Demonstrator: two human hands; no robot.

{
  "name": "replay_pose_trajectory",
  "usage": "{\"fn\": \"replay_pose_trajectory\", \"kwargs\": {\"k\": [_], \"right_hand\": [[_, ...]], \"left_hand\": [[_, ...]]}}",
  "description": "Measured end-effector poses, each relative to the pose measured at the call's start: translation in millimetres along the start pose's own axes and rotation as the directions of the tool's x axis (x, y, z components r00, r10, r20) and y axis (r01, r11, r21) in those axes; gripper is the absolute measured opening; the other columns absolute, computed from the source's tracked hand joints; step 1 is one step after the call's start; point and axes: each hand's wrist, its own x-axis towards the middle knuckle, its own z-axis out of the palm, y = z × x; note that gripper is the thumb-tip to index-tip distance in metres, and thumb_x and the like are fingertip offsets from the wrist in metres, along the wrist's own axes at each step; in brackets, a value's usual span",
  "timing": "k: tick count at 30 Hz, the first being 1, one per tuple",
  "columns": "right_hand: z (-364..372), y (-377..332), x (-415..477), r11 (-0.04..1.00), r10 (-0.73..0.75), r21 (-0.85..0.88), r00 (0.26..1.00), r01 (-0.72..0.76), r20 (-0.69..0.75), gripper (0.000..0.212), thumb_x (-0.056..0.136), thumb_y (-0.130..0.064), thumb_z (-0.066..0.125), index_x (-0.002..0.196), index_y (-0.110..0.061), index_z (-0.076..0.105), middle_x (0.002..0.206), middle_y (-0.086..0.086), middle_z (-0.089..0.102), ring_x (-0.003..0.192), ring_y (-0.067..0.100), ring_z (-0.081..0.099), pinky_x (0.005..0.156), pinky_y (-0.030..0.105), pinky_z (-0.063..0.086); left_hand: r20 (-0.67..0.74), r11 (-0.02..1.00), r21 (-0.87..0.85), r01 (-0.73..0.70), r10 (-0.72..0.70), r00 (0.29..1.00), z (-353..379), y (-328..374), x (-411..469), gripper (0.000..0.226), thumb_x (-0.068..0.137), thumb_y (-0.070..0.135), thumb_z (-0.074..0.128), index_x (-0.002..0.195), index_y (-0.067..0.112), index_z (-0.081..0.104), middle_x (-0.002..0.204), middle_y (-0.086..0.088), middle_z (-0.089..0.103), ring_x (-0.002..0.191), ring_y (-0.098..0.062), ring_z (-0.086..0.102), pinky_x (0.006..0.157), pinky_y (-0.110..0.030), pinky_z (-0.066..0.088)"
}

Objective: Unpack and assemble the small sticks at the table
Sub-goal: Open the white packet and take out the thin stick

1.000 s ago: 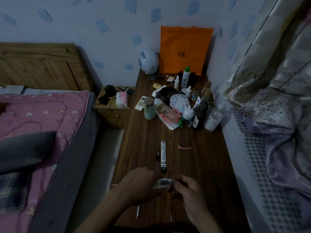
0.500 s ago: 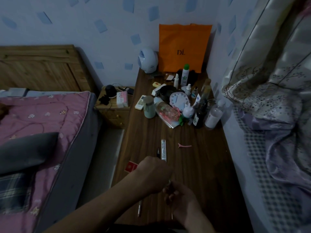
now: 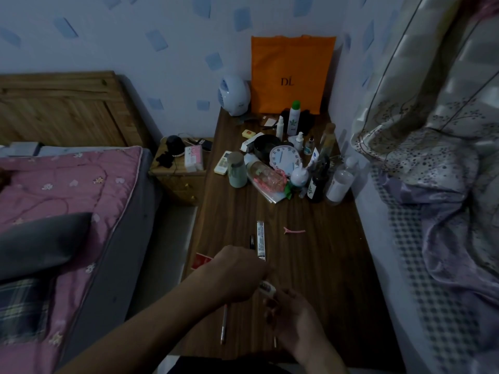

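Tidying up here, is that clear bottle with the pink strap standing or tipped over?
Tipped over: the clear bottle lies on its side on the table.

White packet (image 3: pixel 267 287) pinched between hands; thin stick (image 3: pixel 223 323) flat on table.

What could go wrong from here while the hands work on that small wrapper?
The left hand and right hand pinch a small white wrapper in dim light, so a tug could fling its contents. A thin stick lies under the hands near the table's front edge; a forearm sweep might roll it off. The red card overhangs the left edge.
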Motion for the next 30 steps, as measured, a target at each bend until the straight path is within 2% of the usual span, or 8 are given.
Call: {"fn": "replay_pose_trajectory", "kwargs": {"k": [3, 8, 13, 18, 21, 24, 27, 30], "right_hand": [[-7, -3, 1, 0.999, -0.043, -0.034, 0.999, 0.042, -0.025, 0.010, 0.073, -0.005, 0.072, 0.080, -0.009, 0.079, 0.082, 0.016, 0.077, 0.064, 0.026, 0.074, 0.049, 0.035, 0.056], [-10, -16, 0, 0.991, -0.130, 0.023, 0.988, 0.132, -0.085, 0.016, 0.076, -0.010, 0.065, 0.089, -0.007, 0.073, 0.087, 0.019, 0.077, 0.070, 0.029, 0.076, 0.052, 0.036, 0.058], [-14, -31, 0, 0.978, -0.206, -0.016, 0.966, 0.206, -0.155, 0.021, 0.087, -0.019, 0.063, 0.105, -0.010, 0.070, 0.102, 0.019, 0.077, 0.093, 0.034, 0.075, 0.078, 0.046, 0.057], [-19, -44, 7, 0.958, -0.271, 0.027, 0.927, 0.287, -0.258, 0.021, 0.096, -0.019, 0.058, 0.113, -0.010, 0.067, 0.109, 0.015, 0.070, 0.105, 0.030, 0.067, 0.083, 0.041, 0.054], [-18, -51, 10, 0.957, -0.255, 0.062, 0.924, 0.284, -0.286, 0.022, 0.098, -0.023, 0.056, 0.111, -0.010, 0.067, 0.107, 0.012, 0.066, 0.101, 0.026, 0.063, 0.079, 0.038, 0.051], [-16, -56, 14, 0.956, -0.233, 0.107, 0.930, 0.272, -0.285, 0.020, 0.098, -0.027, 0.055, 0.105, -0.012, 0.068, 0.094, 0.008, 0.064, 0.086, 0.021, 0.060, 0.075, 0.034, 0.049], [-15, -55, 17, 0.969, -0.221, 0.049, 0.939, 0.242, -0.264, 0.024, 0.100, -0.030, 0.053, 0.092, -0.014, 0.068, 0.066, 0.000, 0.057, 0.054, 0.011, 0.049, 0.049, 0.023, 0.041], [-14, -48, 22, 0.975, -0.219, -0.095, 0.947, 0.202, -0.233, 0.025, 0.100, -0.029, 0.052, 0.089, -0.012, 0.068, 0.058, -0.002, 0.053, 0.043, 0.009, 0.041, 0.038, 0.020, 0.033]], "left_hand": [[0.024, 0.997, -0.075, 0.027, -0.025, 0.999, 4, -6, -1, 0.025, 0.089, 0.027, 0.061, 0.113, 0.023, 0.060, 0.108, -0.003, 0.067, 0.097, -0.020, 0.065, 0.078, -0.036, 0.053], [0.047, 0.971, -0.230, 0.066, -0.056, 0.997, 17, -11, -4, 0.030, 0.091, 0.035, 0.057, 0.120, 0.025, 0.056, 0.115, 0.000, 0.065, 0.100, -0.017, 0.064, 0.078, -0.030, 0.051], [-0.003, 0.916, -0.389, 0.101, -0.111, 0.994, 39, -16, -9, 0.028, 0.092, 0.039, 0.053, 0.119, 0.030, 0.055, 0.110, 0.004, 0.067, 0.092, -0.012, 0.064, 0.070, -0.025, 0.046], [-0.026, 0.851, -0.513, 0.112, -0.147, 0.989, 71, -15, -15, 0.024, 0.093, 0.044, 0.050, 0.112, 0.032, 0.057, 0.103, 0.005, 0.071, 0.083, -0.009, 0.067, 0.065, -0.022, 0.048], [-0.045, 0.788, -0.603, 0.129, -0.194, 0.980, 92, -13, -19, 0.026, 0.093, 0.052, 0.046, 0.108, 0.034, 0.056, 0.096, 0.005, 0.071, 0.078, -0.011, 0.068, 0.065, -0.028, 0.053], [-0.080, 0.707, -0.684, 0.182, -0.321, 0.944, 118, -9, -21, 0.021, 0.093, 0.056, 0.043, 0.084, 0.037, 0.048, 0.086, 0.000, 0.070, 0.077, -0.018, 0.067, 0.061, -0.031, 0.044], [-0.064, 0.582, -0.773, 0.254, -0.470, 0.880, 145, -8, -22, 0.026, 0.094, 0.052, 0.044, 0.082, 0.029, 0.048, 0.081, -0.001, 0.071, 0.076, -0.021, 0.068, 0.063, -0.036, 0.047], [-0.023, 0.473, -0.822, 0.316, -0.582, 0.813, 167, -10, -21, 0.030, 0.095, 0.051, 0.044, 0.082, 0.024, 0.049, 0.073, 0.000, 0.068, 0.066, -0.014, 0.066, 0.062, -0.036, 0.048]]}}
